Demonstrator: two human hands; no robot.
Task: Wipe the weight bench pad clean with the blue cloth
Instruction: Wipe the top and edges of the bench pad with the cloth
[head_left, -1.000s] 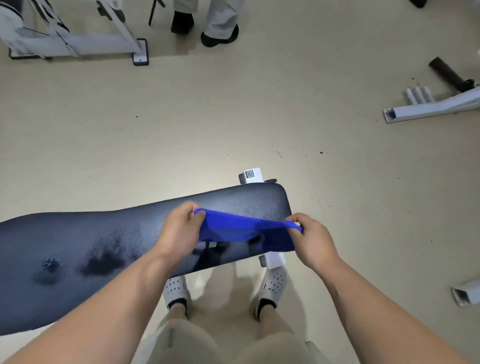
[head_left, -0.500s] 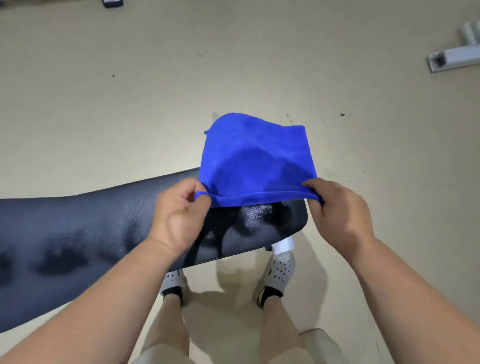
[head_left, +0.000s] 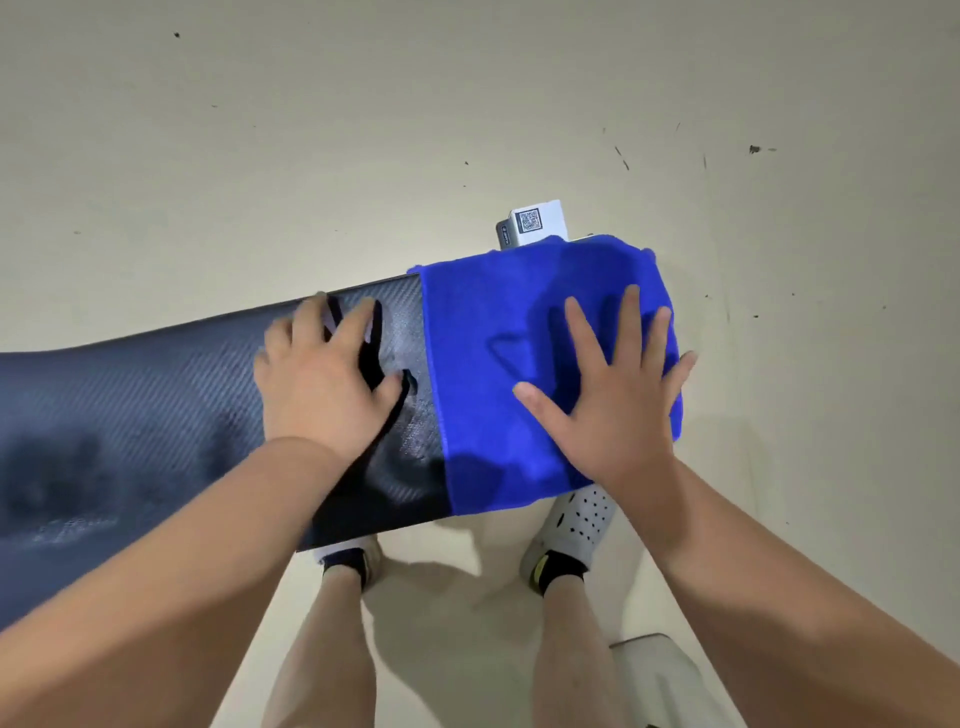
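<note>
A moment ago we had the blue cloth (head_left: 524, 364) pinched by its near edge between both hands and lifted in the air above the end of the bench pad (head_left: 130, 415). Now it lies spread flat over the right end of the pad, covering it from the far edge to the near edge and hanging a little over the end. Our grip on it is gone: the right hand (head_left: 618, 410) rests open on top of the cloth, palm down and fingers fanned, pressing it to the pad rather than holding it. The left hand (head_left: 322, 379) has let go entirely and now sits open, palm down, on the bare pad just left of the cloth, apart from its edge.

We judge that the unfolding is finished and the wiping proper is about to begin. Nothing seems wiped yet: dark, wet-looking patches show on the pad well to the left, and a shiny damp area lies between the left hand and the cloth. The right hand looks placed to push the cloth leftward along the pad, with the left hand steadying the bench. A white frame piece with a code sticker (head_left: 530, 221) peeks out beyond the cloth's far edge.
</note>
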